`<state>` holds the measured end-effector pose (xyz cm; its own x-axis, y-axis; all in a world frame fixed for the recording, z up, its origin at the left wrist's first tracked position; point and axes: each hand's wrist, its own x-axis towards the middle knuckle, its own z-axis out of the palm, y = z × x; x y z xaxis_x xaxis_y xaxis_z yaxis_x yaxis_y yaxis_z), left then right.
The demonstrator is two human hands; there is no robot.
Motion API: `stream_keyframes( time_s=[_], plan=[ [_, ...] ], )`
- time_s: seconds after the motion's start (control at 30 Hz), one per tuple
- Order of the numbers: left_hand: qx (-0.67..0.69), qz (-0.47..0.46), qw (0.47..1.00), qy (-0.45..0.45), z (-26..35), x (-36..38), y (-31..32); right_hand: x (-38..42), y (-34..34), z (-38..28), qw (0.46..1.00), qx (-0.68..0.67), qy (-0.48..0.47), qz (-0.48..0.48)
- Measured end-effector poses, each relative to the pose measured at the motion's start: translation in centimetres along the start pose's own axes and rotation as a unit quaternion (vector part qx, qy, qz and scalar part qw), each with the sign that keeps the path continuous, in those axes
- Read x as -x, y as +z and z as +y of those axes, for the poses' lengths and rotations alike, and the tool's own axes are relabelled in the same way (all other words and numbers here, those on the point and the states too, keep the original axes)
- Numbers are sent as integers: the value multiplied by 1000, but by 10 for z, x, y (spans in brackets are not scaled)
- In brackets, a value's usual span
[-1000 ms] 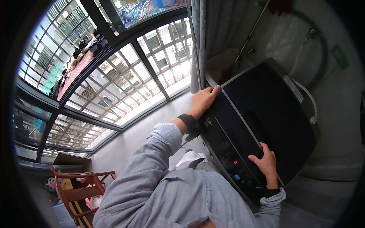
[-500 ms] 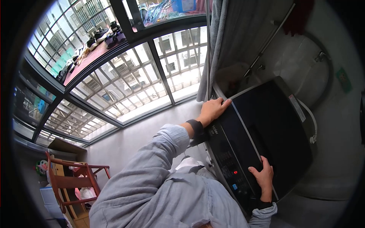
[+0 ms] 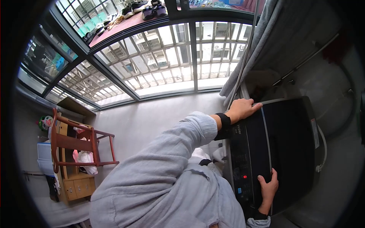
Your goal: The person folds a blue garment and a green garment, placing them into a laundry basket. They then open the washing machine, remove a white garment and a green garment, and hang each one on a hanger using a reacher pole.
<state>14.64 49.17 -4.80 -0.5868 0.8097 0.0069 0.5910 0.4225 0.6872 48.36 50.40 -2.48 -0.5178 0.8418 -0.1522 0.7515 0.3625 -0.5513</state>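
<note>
A black top-loading washing machine (image 3: 242, 150) stands in front of me, its dark lid (image 3: 291, 148) down. Brand lettering, a small red lit display (image 3: 245, 176) and a blue label (image 3: 239, 190) show on its control panel. My left hand (image 3: 244, 109) lies over the machine's far left corner, fingers stretched along its edge. Lower down, my right hand (image 3: 268, 187) rests on the lid near its front silver strip, thumb apart from the fingers. Neither hand holds a loose item. A dark band circles each wrist.
Grey curtains (image 3: 243, 57) hang beside barred windows (image 3: 159, 57). A reddish wooden chair (image 3: 74, 142) stands left, near a wooden cabinet (image 3: 78, 189) and a white-and-pink bag (image 3: 85, 156). Behind the machine are a white hose (image 3: 323, 148) and a thin pole (image 3: 304, 60). Shoes (image 3: 133, 8) sit on a ledge outside.
The view has swung left, so the machine and both hands appear farther right and more of the chair and cabinet shows. Both hands keep their places on the machine; the lid stays down.
</note>
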Motion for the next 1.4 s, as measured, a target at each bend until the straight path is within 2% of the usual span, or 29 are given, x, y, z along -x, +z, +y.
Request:
stream_keyframes(
  time_s=[0.3, 0.6, 0.97, 1.23, 1.3, 1.4],
  plan=[
    [16, 43, 999, -5, -5, -5, 9, -3, -7, -3, 999, -24, 21, -36],
    [-20, 27, 999, 10, -4, -5, 10, -3, -8, -8, 999, -14, 16, -41],
    [-35, 44, 998, 19, -7, -6, 14, 0, -3, -2, 1000, 8, -9, -6],
    [-26, 26, 999, -5, -4, -5, 10, -4, -3, -1, 999, -18, -9, -25],
    [-14, 50, 999, -8, -9, -8, 15, -6, -4, 4, 998, -48, -16, -30],
    [25, 71, 997, -24, -6, -7, 15, -6, -7, 3, 999, -23, -9, -27]
  ],
)
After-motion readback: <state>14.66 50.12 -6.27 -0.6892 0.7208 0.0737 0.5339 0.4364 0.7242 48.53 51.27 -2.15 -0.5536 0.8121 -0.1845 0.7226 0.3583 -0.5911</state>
